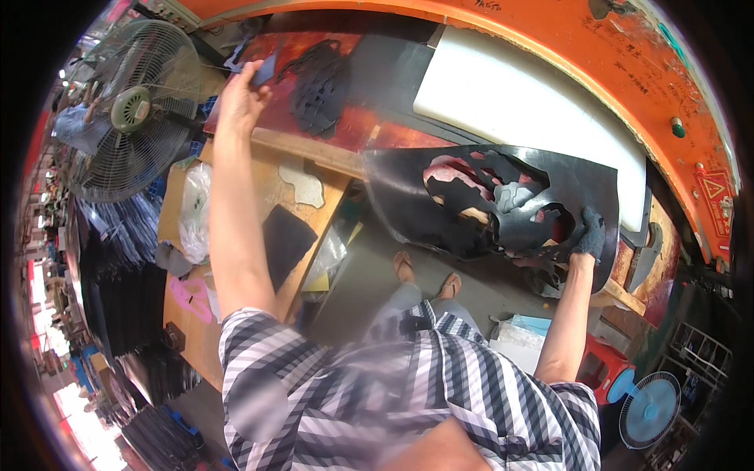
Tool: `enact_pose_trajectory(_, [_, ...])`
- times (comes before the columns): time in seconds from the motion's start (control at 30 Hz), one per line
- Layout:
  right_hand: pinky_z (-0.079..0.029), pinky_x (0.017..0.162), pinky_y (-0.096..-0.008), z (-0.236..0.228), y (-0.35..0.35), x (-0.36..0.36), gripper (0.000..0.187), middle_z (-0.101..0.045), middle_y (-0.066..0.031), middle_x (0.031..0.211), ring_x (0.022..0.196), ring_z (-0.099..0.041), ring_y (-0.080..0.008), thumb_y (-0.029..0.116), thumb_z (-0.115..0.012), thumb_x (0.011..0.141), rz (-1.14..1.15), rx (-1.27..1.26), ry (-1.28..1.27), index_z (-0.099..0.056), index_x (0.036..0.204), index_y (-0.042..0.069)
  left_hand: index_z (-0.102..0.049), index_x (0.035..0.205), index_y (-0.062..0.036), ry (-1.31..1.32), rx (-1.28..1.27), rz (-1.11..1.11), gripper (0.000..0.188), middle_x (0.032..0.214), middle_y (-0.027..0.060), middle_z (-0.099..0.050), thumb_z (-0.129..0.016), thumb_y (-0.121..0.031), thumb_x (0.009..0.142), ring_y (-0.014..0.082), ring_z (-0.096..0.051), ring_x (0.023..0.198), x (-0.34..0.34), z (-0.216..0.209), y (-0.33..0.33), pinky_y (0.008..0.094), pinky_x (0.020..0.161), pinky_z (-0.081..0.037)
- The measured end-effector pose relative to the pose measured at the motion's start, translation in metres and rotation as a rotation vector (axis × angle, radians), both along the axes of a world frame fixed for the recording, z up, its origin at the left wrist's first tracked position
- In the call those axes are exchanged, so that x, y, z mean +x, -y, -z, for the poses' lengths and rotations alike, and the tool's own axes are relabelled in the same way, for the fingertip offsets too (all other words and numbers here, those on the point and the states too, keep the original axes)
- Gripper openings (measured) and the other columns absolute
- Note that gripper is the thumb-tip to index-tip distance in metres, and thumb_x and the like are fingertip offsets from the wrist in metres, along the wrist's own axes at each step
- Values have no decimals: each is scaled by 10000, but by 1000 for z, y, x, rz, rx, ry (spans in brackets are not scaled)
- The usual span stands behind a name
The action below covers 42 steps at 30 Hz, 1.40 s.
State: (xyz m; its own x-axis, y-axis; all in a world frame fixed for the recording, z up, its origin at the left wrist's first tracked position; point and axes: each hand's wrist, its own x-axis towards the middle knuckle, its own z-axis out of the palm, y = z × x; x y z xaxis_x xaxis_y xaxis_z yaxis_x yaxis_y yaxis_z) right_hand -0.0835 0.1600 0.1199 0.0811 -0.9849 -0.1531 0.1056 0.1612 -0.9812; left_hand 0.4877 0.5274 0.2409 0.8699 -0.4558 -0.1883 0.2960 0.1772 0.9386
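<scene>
My bare left hand [242, 100] is stretched out to the far left, fingers curled, with a small thin blue-grey piece [268, 71] at its fingertips. Next to it on the red-brown tabletop [271, 118] lies a heap of dark cut pieces [320, 90]. My right hand [589, 234], in a dark glove, grips the right part of a large black leather-like sheet [393, 184]. Large irregular holes run through the sheet's middle, and ragged strips hang between them. The sheet drapes over the table's near edge.
A thick white slab [510, 86] lies beneath an orange machine beam [597, 55]. On the left, a large fan [132, 110] stands beside a wooden table [271, 184] holding a dark sheet piece [287, 245] and a plastic bag [196, 212]. At lower right are a red stool [603, 367] and a blue fan [650, 410].
</scene>
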Motion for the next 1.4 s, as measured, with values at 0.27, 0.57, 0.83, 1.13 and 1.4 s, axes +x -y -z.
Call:
enact_pose_trajectory(0.27, [-450,856,-326,9,7,-1,228,-639,-62,934,896,-590,-192,60,-678,741,-37,-80,24,-636,964,39,-612,995,-55,-397,108,85,327,836,91,-589,-694,-327,832,199,-590,737,6,149,47,340,667,-519])
enact_pose_trajectory(0.57, [-464,760,-320,-5,2,4,190,-634,-59,863,802,-585,-192,103,-672,742,-14,3,-33,-647,916,32,-587,1164,-41,238,485,-27,498,1056,60,-630,-615,-439,865,146,-610,925,-65,83,-7,279,788,-469])
enact_pose_trajectory(0.83, [-484,676,-339,-10,5,7,153,-623,-59,814,750,-587,-192,122,-687,737,-56,55,-23,-649,867,51,-383,1375,-85,-255,547,421,730,1334,94,-483,-720,-345,783,196,-492,1185,-305,235,-44,367,925,-401])
enact_pose_trajectory(1.13, [-523,614,-322,-72,-15,-29,126,-630,-49,770,678,-613,-196,133,-677,792,-156,223,283,-640,903,86,-594,1100,4,-58,264,271,339,1009,28,-635,-665,-234,869,114,-588,861,-340,232,9,247,804,-469])
enact_pose_trajectory(1.4, [-543,668,-368,-105,103,-53,231,-641,-116,903,716,-623,-240,125,-678,772,15,88,175,-622,979,40,-636,986,-6,388,85,230,212,868,22,-640,-666,-161,846,63,-565,693,-296,27,74,235,600,-467])
